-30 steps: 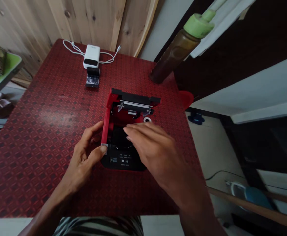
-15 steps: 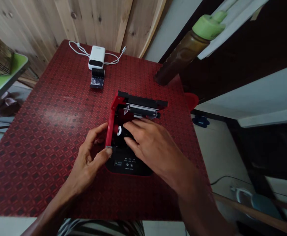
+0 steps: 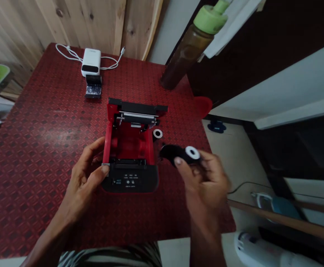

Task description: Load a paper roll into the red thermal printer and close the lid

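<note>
A red and black label printer [image 3: 134, 170] stands on the table with its lid raised. Its red inner bay lies bare to view. My left hand [image 3: 84, 178] grips the printer's left side, thumb on the front left corner and fingers along the outer wall. To the right of the printer, my right hand [image 3: 206, 178] holds a black label roll [image 3: 180, 154] with a white core, above the table. A loose black end curls from that roll toward the printer. Another roll [image 3: 157, 134] with a white core end sits just beyond the printer's right wall, partly hidden.
At the table's [image 3: 53, 122] back left lie a white power bank [image 3: 91, 61] with a white cable [image 3: 110, 63] and a small black roll [image 3: 93, 87] with a dark strip pulled out. A tall brown bottle [image 3: 186, 52] with a green cap stands at the back right.
My right hand has come out of the printer's bay and moved right, with the black label roll in it. My left hand stays on the printer's left side. The view has shifted.
</note>
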Demonstrator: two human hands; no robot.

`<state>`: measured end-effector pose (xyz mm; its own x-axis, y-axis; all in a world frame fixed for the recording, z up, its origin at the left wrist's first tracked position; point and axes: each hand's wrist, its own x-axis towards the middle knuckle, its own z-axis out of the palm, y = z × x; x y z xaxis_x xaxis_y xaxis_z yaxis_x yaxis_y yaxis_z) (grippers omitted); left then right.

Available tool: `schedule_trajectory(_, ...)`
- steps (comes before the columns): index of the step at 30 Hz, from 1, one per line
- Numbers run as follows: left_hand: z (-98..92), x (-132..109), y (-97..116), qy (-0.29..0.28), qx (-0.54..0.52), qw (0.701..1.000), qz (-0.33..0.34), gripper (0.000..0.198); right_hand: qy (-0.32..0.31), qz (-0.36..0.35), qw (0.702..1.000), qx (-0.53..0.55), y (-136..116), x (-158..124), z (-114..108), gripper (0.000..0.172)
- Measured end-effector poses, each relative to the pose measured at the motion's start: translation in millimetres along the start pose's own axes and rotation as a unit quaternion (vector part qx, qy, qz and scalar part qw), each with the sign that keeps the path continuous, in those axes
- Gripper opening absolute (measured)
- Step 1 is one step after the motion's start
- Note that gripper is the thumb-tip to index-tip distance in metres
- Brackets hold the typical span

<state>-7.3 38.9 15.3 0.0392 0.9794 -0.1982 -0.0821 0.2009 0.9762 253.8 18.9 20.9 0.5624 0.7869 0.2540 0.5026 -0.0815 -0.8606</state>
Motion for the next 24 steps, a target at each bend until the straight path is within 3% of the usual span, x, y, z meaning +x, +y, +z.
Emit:
schedule_trajectory(5,0.7,0,0,0.016,0.022,1.0,0.008,0.057,-0.109,0.003,0.994,-0.029,24,-31,18,0.017)
schedule_trajectory(10,-0.2,1,-2,0.02,0.037,0.999,0.013,0.057,-0.178,-0.037,0.982,-0.055,27,-37,17,0.017)
schedule_trajectory(15,2.0,0,-2,0.033,0.023,0.999,-0.001,0.058,-0.219,-0.064,0.972,-0.047,38,-34,1,0.036)
schedule_trajectory(17,3.3,-1,-1,0.032,0.021,0.999,-0.004,0.059,-0.241,-0.063,0.967,-0.05,41,-27,-13,0.045)
schedule_trajectory(20,4.9,-1,0,0.033,0.017,0.999,-0.007,0.06,-0.231,-0.061,0.969,-0.066,40,-4,-29,0.037)
schedule_trajectory(22,5.5,-1,0,0.035,0.009,0.999,-0.008,0.059,-0.193,-0.062,0.977,-0.065,38,18,-27,0.026)
schedule_trajectory(24,5.5,0,0,0.035,0.005,0.999,-0.008,0.057,-0.176,-0.064,0.981,-0.048,38,39,-11,0.021)
